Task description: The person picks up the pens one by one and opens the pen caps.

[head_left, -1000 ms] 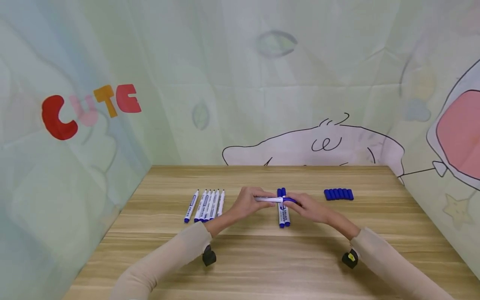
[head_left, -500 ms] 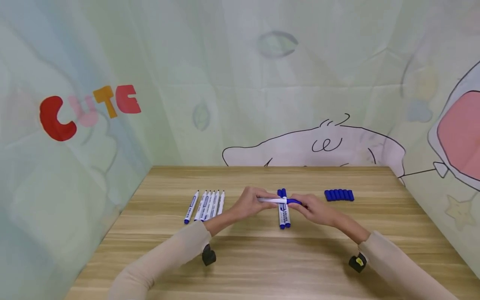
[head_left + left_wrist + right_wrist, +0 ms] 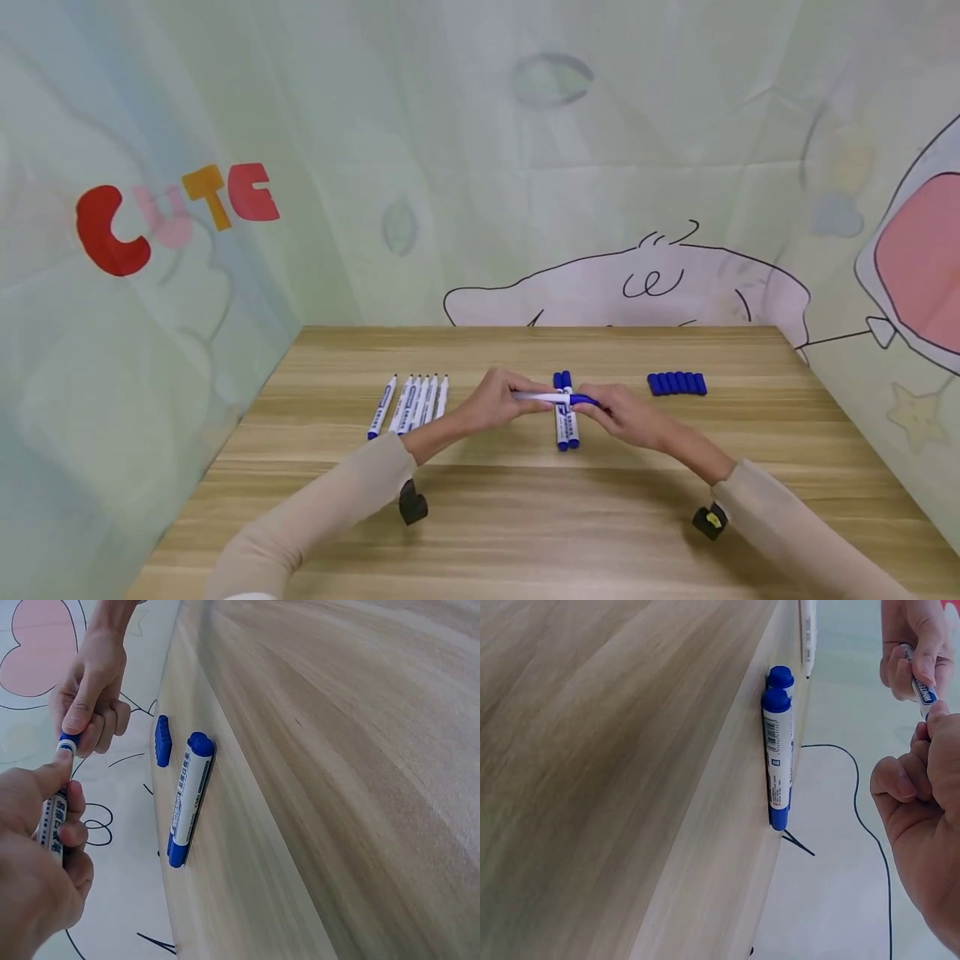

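Observation:
Above the middle of the table, my left hand (image 3: 491, 404) grips the white barrel of a marker (image 3: 551, 398), which lies level across the view. My right hand (image 3: 630, 417) pinches the blue cap (image 3: 582, 400) at the marker's right end. Cap and barrel meet in line; how far the cap sits on is hidden by fingers. In the left wrist view, the right thumb presses along the cap (image 3: 69, 742). Just below the hands, two capped markers (image 3: 567, 425) lie side by side on the table.
Several uncapped white markers (image 3: 422, 402) lie in a row at the left, tips pointing away. A row of several loose blue caps (image 3: 677, 383) is at the right. The wooden table (image 3: 555, 525) ends at a printed cloth backdrop (image 3: 480, 167).
Over the last second my right hand has shifted slightly right with the cap, its forearm swinging outward. My left hand keeps its grip on the barrel. The markers and caps on the table are unmoved.

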{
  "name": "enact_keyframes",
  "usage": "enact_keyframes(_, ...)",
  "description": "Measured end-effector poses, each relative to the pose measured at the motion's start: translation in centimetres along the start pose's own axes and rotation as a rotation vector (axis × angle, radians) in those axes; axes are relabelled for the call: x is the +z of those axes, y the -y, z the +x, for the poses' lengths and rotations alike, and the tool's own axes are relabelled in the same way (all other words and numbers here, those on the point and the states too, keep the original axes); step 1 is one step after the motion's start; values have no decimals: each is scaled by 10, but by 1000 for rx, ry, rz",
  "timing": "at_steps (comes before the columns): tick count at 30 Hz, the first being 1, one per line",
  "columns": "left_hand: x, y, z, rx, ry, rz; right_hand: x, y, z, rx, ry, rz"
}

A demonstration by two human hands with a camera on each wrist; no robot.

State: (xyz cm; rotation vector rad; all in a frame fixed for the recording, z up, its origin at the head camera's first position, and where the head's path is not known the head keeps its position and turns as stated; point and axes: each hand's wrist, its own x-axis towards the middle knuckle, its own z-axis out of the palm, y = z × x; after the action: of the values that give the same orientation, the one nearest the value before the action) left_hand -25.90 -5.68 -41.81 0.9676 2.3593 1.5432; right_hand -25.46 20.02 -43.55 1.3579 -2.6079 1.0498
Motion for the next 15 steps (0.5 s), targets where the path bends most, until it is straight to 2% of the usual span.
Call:
enact_keyframes(4, -1, 1, 1, -25, 17, 3, 1, 0, 0, 9, 10, -17)
enact_keyframes(7, 1, 3, 2, -1, 9, 43, 0, -1, -2, 40, 40, 11)
enact_keyframes(11, 3, 5, 2, 43, -21, 114, -3, 0, -3, 133, 125, 138)
enact_keyframes(15, 3, 6, 3, 71, -55, 124, -8, 2, 0, 246, 197, 296)
